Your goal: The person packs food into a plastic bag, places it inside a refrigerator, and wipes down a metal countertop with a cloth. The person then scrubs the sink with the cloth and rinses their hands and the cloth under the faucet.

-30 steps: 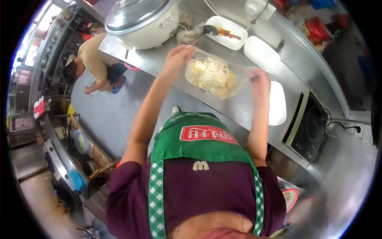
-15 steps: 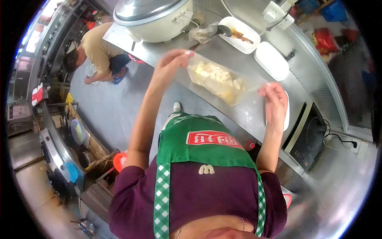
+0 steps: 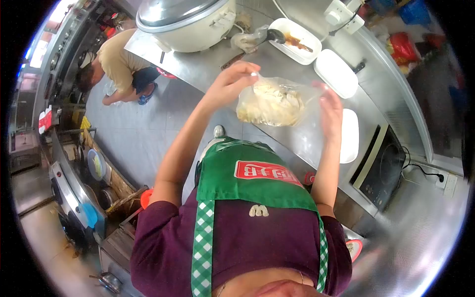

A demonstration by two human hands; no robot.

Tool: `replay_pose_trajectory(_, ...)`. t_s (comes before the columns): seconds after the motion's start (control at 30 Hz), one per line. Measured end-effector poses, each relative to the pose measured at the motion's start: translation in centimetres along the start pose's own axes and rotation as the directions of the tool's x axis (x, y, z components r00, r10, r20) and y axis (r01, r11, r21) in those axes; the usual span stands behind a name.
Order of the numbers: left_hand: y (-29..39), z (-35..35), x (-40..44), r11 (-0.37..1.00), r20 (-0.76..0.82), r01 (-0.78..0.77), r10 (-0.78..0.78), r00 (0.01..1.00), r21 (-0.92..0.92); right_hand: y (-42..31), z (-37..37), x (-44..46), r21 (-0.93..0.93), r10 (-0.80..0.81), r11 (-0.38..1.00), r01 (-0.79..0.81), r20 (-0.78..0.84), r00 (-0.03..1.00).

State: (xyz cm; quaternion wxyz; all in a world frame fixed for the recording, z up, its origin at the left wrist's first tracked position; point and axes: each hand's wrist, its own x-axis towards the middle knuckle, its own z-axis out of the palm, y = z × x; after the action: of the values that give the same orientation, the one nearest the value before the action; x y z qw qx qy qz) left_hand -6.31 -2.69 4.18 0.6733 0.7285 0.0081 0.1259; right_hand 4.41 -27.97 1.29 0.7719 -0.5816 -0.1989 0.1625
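Note:
A clear plastic bag [image 3: 273, 105] of pale, sliced-looking food hangs between my hands, over the front part of the steel counter [image 3: 297, 143]. My left hand [image 3: 231, 84] pinches its upper left corner, fingers closed. At the other side my right hand [image 3: 330, 106] has its fingers closed on the bag's right corner, slightly blurred. The food bulges toward the bottom of the bag. Behind it are a white dish with brown sauce [image 3: 296, 41] and a second white dish [image 3: 336, 74]; a third white dish [image 3: 349, 136] lies beside my right forearm.
A large cooker [image 3: 185, 24] stands at the counter's back left, near a dark ladle [image 3: 275, 36] and a crumpled plastic bag [image 3: 247, 40]. An induction hob [image 3: 381, 168] is at the right. Another person [image 3: 121, 64] bends low over the floor at left.
Compared with half a second ago, my hands are closer together and my right hand is higher. The bag has slackened, and its contents have gathered lower. The third white dish shows more fully.

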Motion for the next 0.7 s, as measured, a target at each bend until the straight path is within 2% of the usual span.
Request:
replay_pose_trajectory(0.07, -1.1, 1.5, 0.6, 0.991, 0.107, 0.108, -0.099, 0.989, -0.08, 1.0, 1.6, 1.0, -0.134, 0.054, 0.99, -0.037, 0.127, 0.99)
replay_pose_trajectory(0.1, -1.5, 2.0, 1.1, 0.98, 0.154, 0.164, -0.146, 0.977, -0.11, 1.6, 2.4, 1.4, -0.281, 0.103, 0.959, -0.044, 0.202, 0.974)
replay_pose_trajectory(0.13, -0.8, 3.1, 1.1, 0.977, 0.188, 0.169, -0.143, 0.972, -0.129, 2.5, 3.2, 1.4, -0.421, 0.163, 0.906, -0.037, 0.267, 0.95)
replay_pose_trajectory(0.17, -0.1, 4.3, 1.0, 0.973, 0.223, 0.177, -0.141, 0.965, -0.148, 3.6, 3.7, 1.4, -0.506, 0.155, 0.862, 0.029, 0.318, 0.935)
replay_pose_trajectory(0.2, 0.1, 4.8, 1.1, 0.996, 0.246, 0.04, -0.059, 0.968, 0.081, 4.7, 4.1, 1.3, -0.578, 0.146, 0.809, 0.103, 0.368, 0.918)
replay_pose_trajectory(0.23, 0.1, 5.2, 1.3, 0.948, 0.286, -0.1, 0.01, 0.958, 0.302, 6.1, 4.2, 1.4, -0.596, 0.065, 0.772, 0.22, 0.418, 0.906)
replay_pose_trajectory(0.27, 0.1, 5.3, 1.3, 0.834, 0.34, -0.233, 0.059, 0.939, 0.499, 7.5, 4.2, 1.5, -0.605, -0.013, 0.724, 0.332, 0.469, 0.883)
replay_pose_trajectory(0.37, -0.3, 4.6, 0.9, 0.758, 0.249, -0.367, 0.273, 0.929, 0.539, 9.5, 3.8, 2.3, -0.595, 0.101, 0.788, 0.157, 0.377, 0.921)
replay_pose_trajectory(0.47, -2.4, 4.0, 0.7, 0.882, -0.096, -0.183, 0.247, 0.964, 0.434, 5.5, 5.5, 2.4, -0.595, 0.37, 0.786, -0.166, 0.238, 0.898)
replay_pose_trajectory(0.57, -6.4, 3.3, 0.6, 0.851, 0.095, -0.219, 0.197, 0.976, 0.478, 4.8, 6.5, 2.2, -0.525, 0.284, 0.839, -0.144, 0.197, 0.938)
replay_pose_trajectory(0.67, -5.1, 3.4, 0.1, 0.862, 0.061, 0.047, -0.09, 0.994, 0.505, 4.7, 5.9, 2.5, -0.456, 0.356, 0.86, -0.229, 0.214, 0.91)
replay_pose_trajectory(0.7, -4.4, 3.3, 0.0, 0.861, 0.061, -0.029, -0.002, 0.998, 0.509, 4.6, 5.8, 2.6, -0.415, 0.364, 0.874, -0.254, 0.211, 0.907)
